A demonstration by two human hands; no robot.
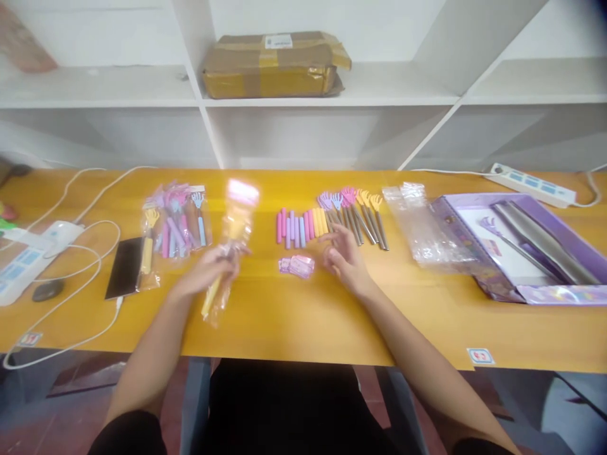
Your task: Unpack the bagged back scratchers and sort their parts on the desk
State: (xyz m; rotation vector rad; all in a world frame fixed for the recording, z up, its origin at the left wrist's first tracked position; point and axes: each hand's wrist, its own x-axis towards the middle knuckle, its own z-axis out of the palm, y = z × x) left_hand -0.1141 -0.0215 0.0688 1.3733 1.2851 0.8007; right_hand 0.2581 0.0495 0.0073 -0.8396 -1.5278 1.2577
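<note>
My left hand (215,270) is closed around a yellow back scratcher in a clear plastic bag (238,221) with a pink top; it is blurred by motion. My right hand (345,256) holds nothing, its fingers apart and partly bent, beside the row of coloured handle sleeves (296,229) in pink, purple, blue and yellow. Just beyond it lie several back scratchers (358,212) with metal rods and hand-shaped heads. Small pink printed cards (301,266) lie left of my right hand. Left of my left hand rests a pile of bagged back scratchers (175,221).
Clear plastic bags (424,224) lie right of the scratchers, beside an open purple box (515,294) holding a purple scratcher and dark rods. A phone (124,268), cables and a power strip (33,265) occupy the left side. A taped carton (270,66) sits on the shelf.
</note>
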